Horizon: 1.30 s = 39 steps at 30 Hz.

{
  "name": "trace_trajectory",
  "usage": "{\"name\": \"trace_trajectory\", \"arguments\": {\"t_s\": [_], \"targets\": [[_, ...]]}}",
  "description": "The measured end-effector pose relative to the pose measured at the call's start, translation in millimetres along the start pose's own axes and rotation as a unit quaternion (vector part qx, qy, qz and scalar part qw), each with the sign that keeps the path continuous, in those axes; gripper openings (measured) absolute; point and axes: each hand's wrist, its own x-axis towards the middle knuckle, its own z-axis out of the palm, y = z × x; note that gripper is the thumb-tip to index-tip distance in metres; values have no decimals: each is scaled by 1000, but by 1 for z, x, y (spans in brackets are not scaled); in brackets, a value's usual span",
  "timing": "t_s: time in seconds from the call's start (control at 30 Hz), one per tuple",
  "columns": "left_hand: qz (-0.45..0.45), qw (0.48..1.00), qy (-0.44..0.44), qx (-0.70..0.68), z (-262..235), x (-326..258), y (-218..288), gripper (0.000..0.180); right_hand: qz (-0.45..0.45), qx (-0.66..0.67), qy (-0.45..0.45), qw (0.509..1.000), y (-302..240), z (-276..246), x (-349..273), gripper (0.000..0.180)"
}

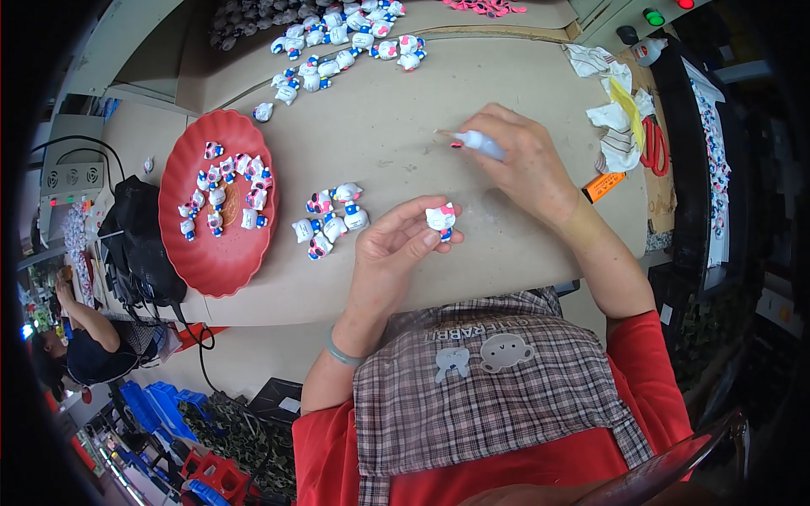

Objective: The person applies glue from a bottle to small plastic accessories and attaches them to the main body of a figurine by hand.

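Observation:
My left hand [390,246] is closed on a small white cat-shaped figurine [440,217] with a pink bow and a blue lower part, pinched upright between thumb and fingers. Up and to the right, my right hand [525,158] grips a pale squeeze bottle [481,144], its thin tip pointing left. A tiny pink piece [456,144] shows just under the tip; whether the fingers hold it is unclear. Beside my left hand lies a loose cluster of similar figurines [334,226], some with pink on their faces. More figurines sit in a red scalloped tray [184,261] farther left.
Many figurines [337,34] are heaped at the back, near a pile of pink pieces [485,8]. At right lie crumpled cloths [620,126], red-handled scissors [655,148] and an orange-handled tool [603,185]. A black bag [139,240] stands left; another person [93,337] works beyond.

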Motion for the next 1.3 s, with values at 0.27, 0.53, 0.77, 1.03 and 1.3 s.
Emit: {"name": "trace_trajectory", "arguments": {"t_s": [0.27,0.53,0.77,1.03,1.3], "targets": [[16,999,20,27,3,3,-5,36,171,317,-82,929,-29,-17,-34,10],[31,996,27,81,9,2,-10,35,167,367,-109,909,-30,-9,-47,13],[36,994,0,106,9,1,-10,36,119,303,-97,941,-26,-4,-51,16],[47,989,5,138,12,2,-9,34,202,376,-96,899,-31,-3,-54,11],[116,958,7,264,12,3,-9,31,197,354,-27,914,-34,6,-58,24]]}}
